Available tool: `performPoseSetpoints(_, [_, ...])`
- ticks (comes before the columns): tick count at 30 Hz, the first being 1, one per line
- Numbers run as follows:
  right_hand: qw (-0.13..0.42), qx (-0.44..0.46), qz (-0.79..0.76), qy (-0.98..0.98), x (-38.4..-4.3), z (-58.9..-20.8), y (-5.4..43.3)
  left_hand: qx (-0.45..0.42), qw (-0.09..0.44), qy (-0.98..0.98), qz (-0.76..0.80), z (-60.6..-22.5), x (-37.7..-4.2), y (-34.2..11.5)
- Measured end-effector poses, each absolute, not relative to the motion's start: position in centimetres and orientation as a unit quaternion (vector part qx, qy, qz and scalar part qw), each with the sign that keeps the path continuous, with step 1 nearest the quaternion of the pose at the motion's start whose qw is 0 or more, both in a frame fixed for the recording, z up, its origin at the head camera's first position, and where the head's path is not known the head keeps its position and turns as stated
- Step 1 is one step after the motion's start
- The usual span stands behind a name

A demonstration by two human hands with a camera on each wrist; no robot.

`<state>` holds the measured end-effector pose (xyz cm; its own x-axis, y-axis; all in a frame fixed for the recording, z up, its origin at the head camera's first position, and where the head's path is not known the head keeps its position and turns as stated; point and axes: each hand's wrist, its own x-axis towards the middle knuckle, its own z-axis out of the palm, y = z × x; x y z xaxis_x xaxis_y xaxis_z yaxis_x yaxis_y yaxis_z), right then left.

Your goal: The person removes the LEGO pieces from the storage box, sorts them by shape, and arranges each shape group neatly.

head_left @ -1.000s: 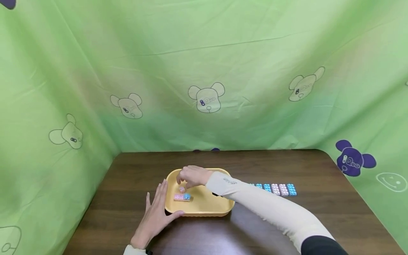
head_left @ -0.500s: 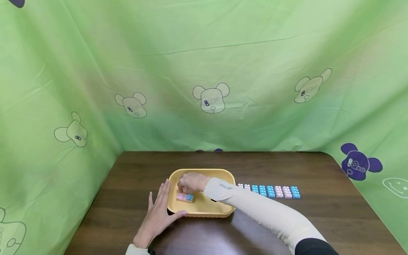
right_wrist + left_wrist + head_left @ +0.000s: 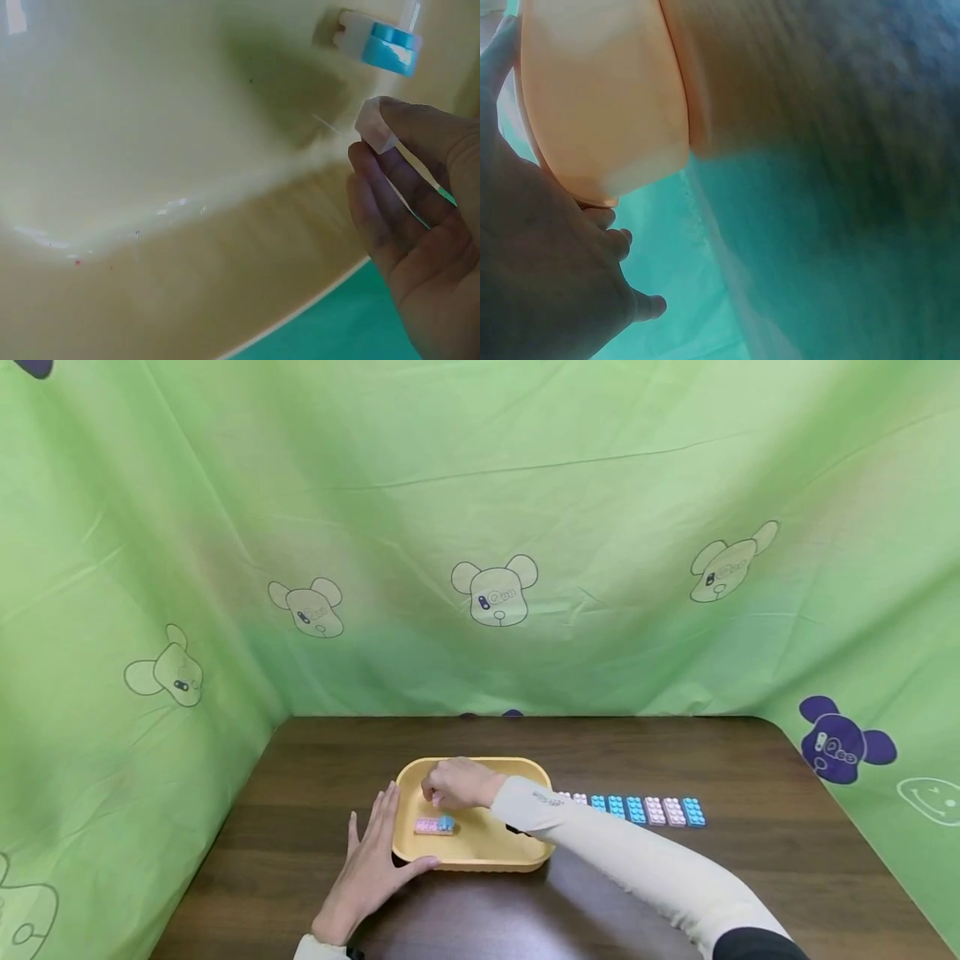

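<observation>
My right hand (image 3: 459,783) is over the left part of a yellow tray (image 3: 510,858). Thumb and fingertips pinch a small pale pink toy brick (image 3: 375,126), seen best in the right wrist view. Just below that hand, on the tray floor, lies a joined group of bricks (image 3: 429,827), pink with a blue brick (image 3: 446,822) at its right end. My left hand (image 3: 367,868) rests against the tray's left side, fingers straight along the rim and thumb spread to the near edge. In the left wrist view it lies beside the tray's wall (image 3: 676,82).
A row of pink and blue bricks (image 3: 636,810) lies on the dark wooden table (image 3: 750,877), right of the tray. My right forearm crosses in front of the row's left end. A green printed curtain (image 3: 585,652) hangs behind the table and at both sides.
The right hand went down close to the joined bricks, then rose slightly and shifted right, still pinching the pink brick. My left hand stays at the tray's side. The head view shifted a little.
</observation>
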<state>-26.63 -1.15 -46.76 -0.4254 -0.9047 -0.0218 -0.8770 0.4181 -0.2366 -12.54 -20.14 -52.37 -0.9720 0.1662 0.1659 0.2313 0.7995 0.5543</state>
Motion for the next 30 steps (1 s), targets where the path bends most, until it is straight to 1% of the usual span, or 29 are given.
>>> performPoseSetpoints(7, [0.011,-0.543,-0.13,0.83,-26.3,-45.5,1.4,-0.104,0.057,-0.948,-0.296,-52.3,-12.5,-20.0])
performPoseSetpoints(14, [0.004,-0.52,-0.174,0.836,-25.5,-44.7,4.7,-0.103,0.06,-0.947,-0.298,-52.3,-12.4,-20.0])
performPoseSetpoints(20, [0.007,-0.493,-0.199,0.847,-24.6,-44.7,7.6,-0.098,0.052,-0.948,-0.298,-52.3,-12.3,-20.0])
performPoseSetpoints(30, [-0.016,-0.47,-0.238,0.85,-23.4,-44.9,11.8,-0.095,0.044,-0.949,-0.298,-52.2,-12.4,-20.0])
